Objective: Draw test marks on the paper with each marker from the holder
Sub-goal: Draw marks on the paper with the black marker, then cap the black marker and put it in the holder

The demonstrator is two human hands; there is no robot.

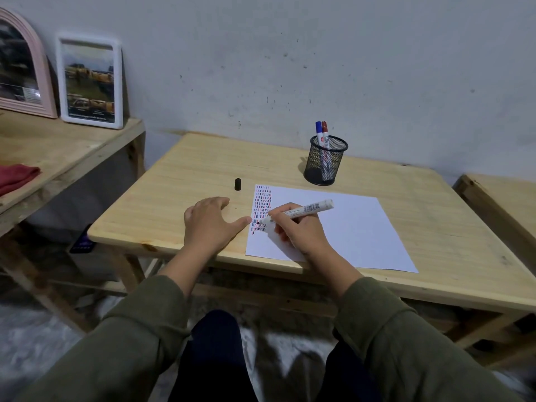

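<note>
A white sheet of paper (353, 227) lies on the wooden table (179, 181), with rows of short red, blue and black marks down its left edge. My right hand (301, 230) grips a white marker (301, 210), tip down on the paper among the lowest marks. My left hand (210, 224) rests flat on the table, fingers spread, thumb touching the paper's left edge. The marker's black cap (237, 184) stands on the table beyond my left hand. A black mesh holder (325, 161) at the back holds a blue-capped marker (319, 132) and a red-capped marker (325, 131).
A lower wooden shelf (58, 152) on the left carries a red cloth (17, 175) and two framed pictures (90, 79) leaning on the wall. Another wooden table (504, 204) stands at the right. A dark phone (82, 240) lies below the table's left edge.
</note>
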